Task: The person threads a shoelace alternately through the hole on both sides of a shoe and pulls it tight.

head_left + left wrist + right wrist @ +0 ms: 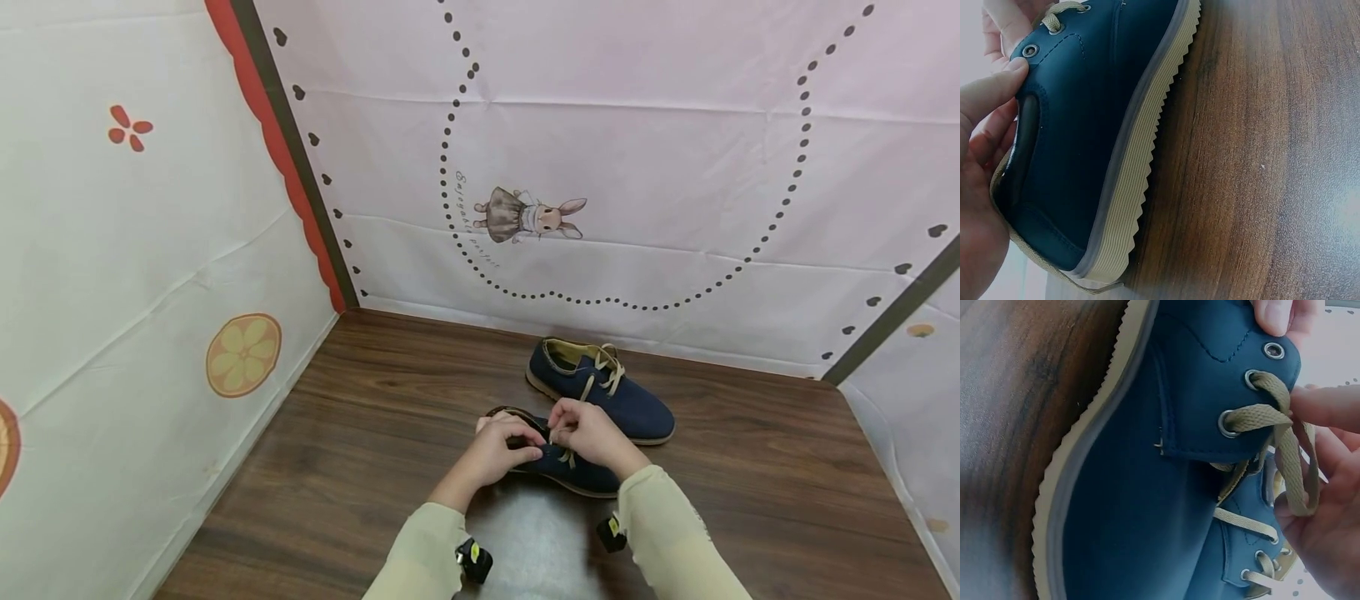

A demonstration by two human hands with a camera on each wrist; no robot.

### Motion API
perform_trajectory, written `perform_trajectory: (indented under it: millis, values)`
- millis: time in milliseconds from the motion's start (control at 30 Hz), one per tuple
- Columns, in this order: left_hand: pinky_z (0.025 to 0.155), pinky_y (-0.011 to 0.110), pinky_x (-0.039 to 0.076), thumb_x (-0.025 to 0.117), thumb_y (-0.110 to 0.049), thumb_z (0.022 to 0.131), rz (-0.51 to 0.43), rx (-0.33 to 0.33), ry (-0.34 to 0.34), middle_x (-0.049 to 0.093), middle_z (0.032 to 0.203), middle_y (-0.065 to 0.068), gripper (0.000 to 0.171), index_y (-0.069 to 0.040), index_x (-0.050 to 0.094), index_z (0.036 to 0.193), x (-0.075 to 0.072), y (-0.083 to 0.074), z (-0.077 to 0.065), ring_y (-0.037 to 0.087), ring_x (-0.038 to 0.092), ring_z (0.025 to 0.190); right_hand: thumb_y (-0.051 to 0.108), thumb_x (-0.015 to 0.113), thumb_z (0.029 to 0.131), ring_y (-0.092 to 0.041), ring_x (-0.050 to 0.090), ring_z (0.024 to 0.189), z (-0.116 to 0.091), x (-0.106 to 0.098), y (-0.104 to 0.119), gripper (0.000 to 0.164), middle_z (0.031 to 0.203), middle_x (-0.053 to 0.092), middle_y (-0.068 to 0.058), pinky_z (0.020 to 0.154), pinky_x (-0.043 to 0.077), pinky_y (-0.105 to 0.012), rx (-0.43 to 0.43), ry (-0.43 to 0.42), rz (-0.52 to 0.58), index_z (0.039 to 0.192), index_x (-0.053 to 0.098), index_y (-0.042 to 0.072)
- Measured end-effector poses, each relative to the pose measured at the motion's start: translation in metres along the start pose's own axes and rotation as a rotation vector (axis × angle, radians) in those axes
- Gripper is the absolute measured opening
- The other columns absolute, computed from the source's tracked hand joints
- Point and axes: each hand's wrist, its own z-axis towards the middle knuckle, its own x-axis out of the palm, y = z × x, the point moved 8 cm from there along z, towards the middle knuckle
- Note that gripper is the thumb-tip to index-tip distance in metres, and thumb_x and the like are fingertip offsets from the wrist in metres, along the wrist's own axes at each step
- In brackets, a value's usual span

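Observation:
Two navy lace-up shoes are on the wooden surface, and both hands are at the nearer shoe (581,477). The left hand (497,450) pinches the edge of its lace flap, thumb beside a bare top eyelet (1030,51). Tan lace (1260,417) passes through the two eyelets below that one. The right hand (588,432) is at the shoe's opening, thumb and fingers pinching the looped lace. A loose strand of lace (1041,259) trails past the heel in the left wrist view. The fingers partly cover the shoe's opening in the head view.
Just behind stands the other navy shoe (637,408), with tan laces through its eyelets. A printed cloth wall (637,183) rises at the back, with another patterned wall (150,250) to the left. Dark wood-grain surface (360,450) extends around the shoes.

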Motion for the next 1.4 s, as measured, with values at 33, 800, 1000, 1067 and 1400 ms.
perform_trajectory:
  millis: [33,800,1000,1067,1400]
  values:
    - [0.083,0.038,0.022,0.071,-0.021,0.082,0.001,0.0,-0.002,0.061,0.084,-0.014,0.007,-0.02,0.072,0.089,0.0,0.0,0.0,0.009,0.048,0.091,-0.003,0.061,0.083,-0.013,0.055,0.063,0.0,0.001,-0.001,0.012,0.073,0.062,0.001,0.058,0.044,-0.029,0.0,0.01,0.007,0.086,0.056,0.007]
    - [0.084,0.038,0.026,0.078,-0.03,0.074,0.194,0.173,-0.108,0.057,0.092,-0.013,0.021,-0.027,0.074,0.094,0.004,-0.009,-0.007,0.01,0.046,0.093,-0.006,0.046,0.09,-0.017,0.056,0.077,0.001,0.012,-0.012,0.016,0.084,0.062,-0.005,0.065,0.045,-0.032,0.055,0.148,0.035,0.101,0.052,0.002]
    - [0.08,0.036,0.027,0.074,-0.028,0.076,0.23,0.237,-0.165,0.057,0.087,-0.013,0.013,-0.027,0.076,0.09,0.002,-0.015,-0.009,0.008,0.046,0.088,-0.003,0.046,0.092,-0.017,0.053,0.073,-0.002,0.013,-0.009,0.014,0.083,0.061,-0.004,0.063,0.042,-0.031,0.022,0.135,0.051,0.102,0.054,0.003]
    - [0.08,0.036,0.027,0.074,-0.028,0.076,0.236,0.25,-0.175,0.058,0.087,-0.013,0.012,-0.027,0.076,0.088,0.002,-0.016,-0.009,0.008,0.047,0.088,-0.001,0.048,0.092,-0.016,0.055,0.073,-0.004,0.01,-0.009,0.013,0.083,0.062,-0.003,0.064,0.042,-0.031,-0.001,0.07,0.065,0.101,0.056,0.004]
    - [0.081,0.037,0.025,0.074,-0.026,0.076,0.108,0.229,-0.157,0.058,0.085,-0.012,0.01,-0.024,0.076,0.086,-0.002,-0.014,-0.009,0.008,0.047,0.089,0.008,0.058,0.091,-0.029,0.052,0.104,-0.021,-0.015,-0.029,0.025,0.115,0.056,-0.018,0.085,0.043,-0.037,-0.105,-0.207,0.275,0.115,0.057,0.0]
